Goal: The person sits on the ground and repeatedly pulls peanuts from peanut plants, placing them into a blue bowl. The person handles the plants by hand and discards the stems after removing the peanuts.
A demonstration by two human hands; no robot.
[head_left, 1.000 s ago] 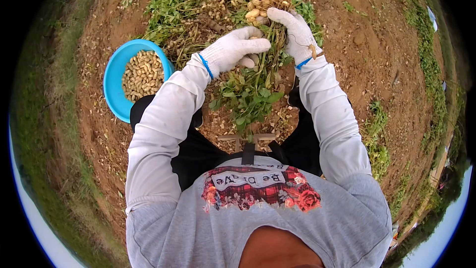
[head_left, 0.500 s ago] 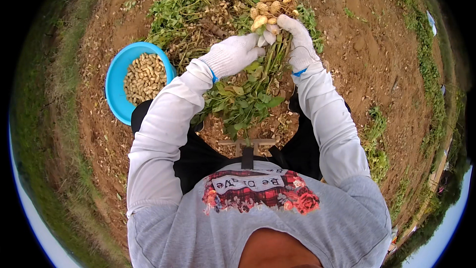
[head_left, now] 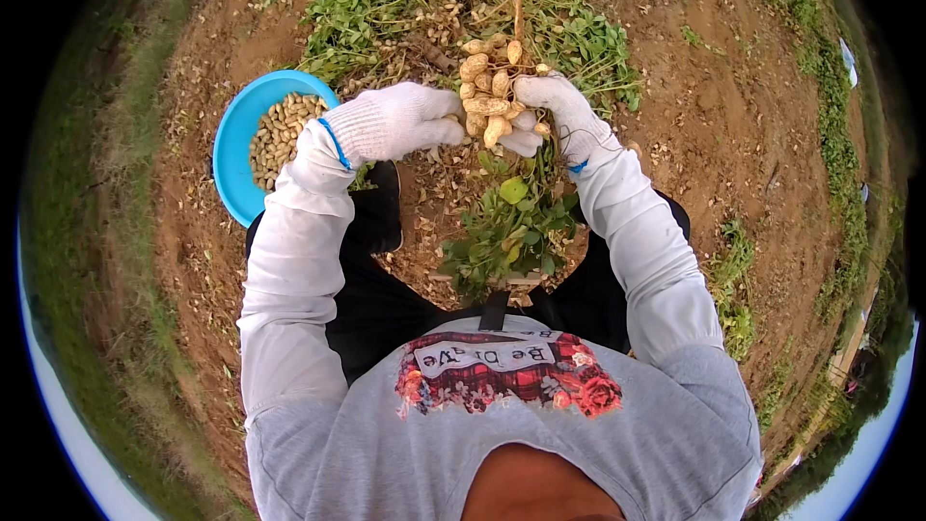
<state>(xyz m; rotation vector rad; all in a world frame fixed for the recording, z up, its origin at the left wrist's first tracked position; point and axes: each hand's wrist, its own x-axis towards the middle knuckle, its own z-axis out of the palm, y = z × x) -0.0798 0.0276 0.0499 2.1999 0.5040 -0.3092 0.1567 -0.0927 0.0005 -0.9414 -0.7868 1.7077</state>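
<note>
An uprooted peanut plant hangs from my right hand (head_left: 559, 111), which is gloved in white and closed around its stems just below the pods. A cluster of tan peanut pods (head_left: 492, 106) stands out at the top, its thin root pointing away from me. Its green leaves (head_left: 511, 222) droop toward my lap. From the left, my left hand (head_left: 400, 121), also in a white glove, reaches the cluster with thumb and fingers pinched at its left edge on a pod. The fingertips are partly hidden by the pods.
A blue basin (head_left: 236, 154) partly filled with picked peanuts (head_left: 280, 140) stands at the left, beside my left forearm. Pulled peanut plants (head_left: 362, 24) lie in a heap ahead. Brown soil (head_left: 704, 125) with dry leaf bits surrounds me. My dark shoe (head_left: 376, 207) is below my left hand.
The plant has come closer to me, with its root now pointing straight ahead. My left hand has shifted left from the stems to the left side of the pods.
</note>
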